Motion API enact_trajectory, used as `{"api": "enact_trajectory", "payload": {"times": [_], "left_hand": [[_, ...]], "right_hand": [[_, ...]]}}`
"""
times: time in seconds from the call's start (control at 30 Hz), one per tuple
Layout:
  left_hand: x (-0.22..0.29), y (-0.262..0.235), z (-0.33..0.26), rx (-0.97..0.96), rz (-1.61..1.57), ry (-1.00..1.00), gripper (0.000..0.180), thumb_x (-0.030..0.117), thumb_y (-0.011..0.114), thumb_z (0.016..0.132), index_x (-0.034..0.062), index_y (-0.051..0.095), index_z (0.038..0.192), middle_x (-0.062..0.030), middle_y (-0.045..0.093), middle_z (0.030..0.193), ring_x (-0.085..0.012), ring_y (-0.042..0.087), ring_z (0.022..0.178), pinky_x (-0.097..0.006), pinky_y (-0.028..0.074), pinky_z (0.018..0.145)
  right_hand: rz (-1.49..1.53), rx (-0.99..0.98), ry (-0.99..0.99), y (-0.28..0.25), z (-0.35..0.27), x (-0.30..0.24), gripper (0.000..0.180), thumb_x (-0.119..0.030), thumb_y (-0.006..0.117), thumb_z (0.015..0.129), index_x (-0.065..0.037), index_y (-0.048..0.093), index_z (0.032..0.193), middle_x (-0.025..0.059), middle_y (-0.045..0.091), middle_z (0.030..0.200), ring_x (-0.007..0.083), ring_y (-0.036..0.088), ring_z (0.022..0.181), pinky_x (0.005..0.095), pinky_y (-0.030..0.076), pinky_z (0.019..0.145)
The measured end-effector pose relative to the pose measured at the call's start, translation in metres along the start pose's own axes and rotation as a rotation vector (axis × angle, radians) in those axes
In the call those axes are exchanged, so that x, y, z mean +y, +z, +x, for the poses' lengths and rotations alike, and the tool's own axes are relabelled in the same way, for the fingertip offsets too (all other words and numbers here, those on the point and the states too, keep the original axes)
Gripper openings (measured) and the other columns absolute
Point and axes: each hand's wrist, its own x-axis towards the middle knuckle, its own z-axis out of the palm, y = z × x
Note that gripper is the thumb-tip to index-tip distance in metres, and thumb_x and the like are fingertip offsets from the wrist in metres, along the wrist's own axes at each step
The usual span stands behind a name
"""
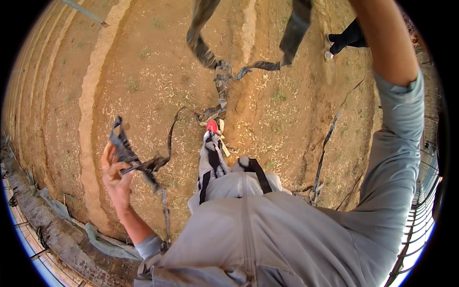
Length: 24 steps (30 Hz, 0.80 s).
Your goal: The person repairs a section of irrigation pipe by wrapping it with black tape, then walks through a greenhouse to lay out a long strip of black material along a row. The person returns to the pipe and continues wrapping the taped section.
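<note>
My left hand (116, 178) is closed on a crumpled black plastic strip (125, 147), out over the soil on the left. From it a thin twisted length hangs and curves toward my foot. My right forearm (389, 43) reaches up past the top edge, so that hand is out of sight. A longer dark plastic strip (295, 33) loops down from the top edge. It bunches into a knotted tangle (223, 71) and trails down to my red shoe (212, 126). What holds its upper ends cannot be seen.
Brown soil (158, 95) with pale dry scraps and low ridges lies all around. More dark strip (326, 138) runs along the ground at the right. Another person's dark-trousered leg (351, 40) stands at upper right. A grey ledge (62, 234) borders the lower left.
</note>
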Motion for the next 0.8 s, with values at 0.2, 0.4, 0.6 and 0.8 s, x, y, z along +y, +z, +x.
{"api": "enact_trajectory", "payload": {"times": [0.2,0.4,0.6,0.8], "left_hand": [[-0.022,0.152,0.095,0.049,-0.291,-0.117,0.026,0.008,0.077,0.064,0.0004,0.066,0.086,-0.0142,0.046,0.133,-0.0236,0.045,0.121,-0.04,0.038,0.1],[-0.069,0.159,0.124,0.182,-0.38,-0.238,0.03,-0.003,0.065,0.078,0.0009,0.055,0.106,-0.0053,0.059,0.102,-0.0128,0.054,0.094,-0.029,0.041,0.087],[-0.089,0.109,0.043,0.623,-0.081,-0.584,0.013,0.005,0.067,0.081,-0.0002,0.059,0.09,-0.0056,0.062,0.087,-0.0137,0.054,0.077,-0.027,0.043,0.074],[-0.129,0.136,-0.043,0.814,0.209,-0.74,0.014,0.013,0.067,0.083,0.0011,0.06,0.082,-0.0106,0.064,0.088,-0.0168,0.058,0.08,-0.03,0.048,0.081]], "right_hand": [[0.583,-0.473,0.425,0.28,-0.016,0.102,0.031,-0.008,0.057,0.073,0.004,0.062,0.101,0.023,0.064,0.096,0.0317,0.063,0.092,0.0363,0.049,0.087],[0.547,-0.555,0.272,0.287,-0.046,0.21,0.075,-0.022,0.07,0.067,-0.005,0.042,0.134,0.0208,0.046,0.132,0.0361,0.046,0.122,0.0447,0.044,0.098],[0.314,-0.82,0.814,0.319,-0.167,0.387,0.059,-0.034,0.068,0.075,-0.003,0.053,0.123,0.0146,0.062,0.117,0.0292,0.057,0.111,0.039,0.045,0.094],[0.193,-1.075,0.891,0.417,-0.343,0.462,0.035,-0.037,0.063,0.082,-0.007,0.061,0.101,0.0139,0.065,0.096,0.0239,0.061,0.092,0.0371,0.046,0.081]]}}
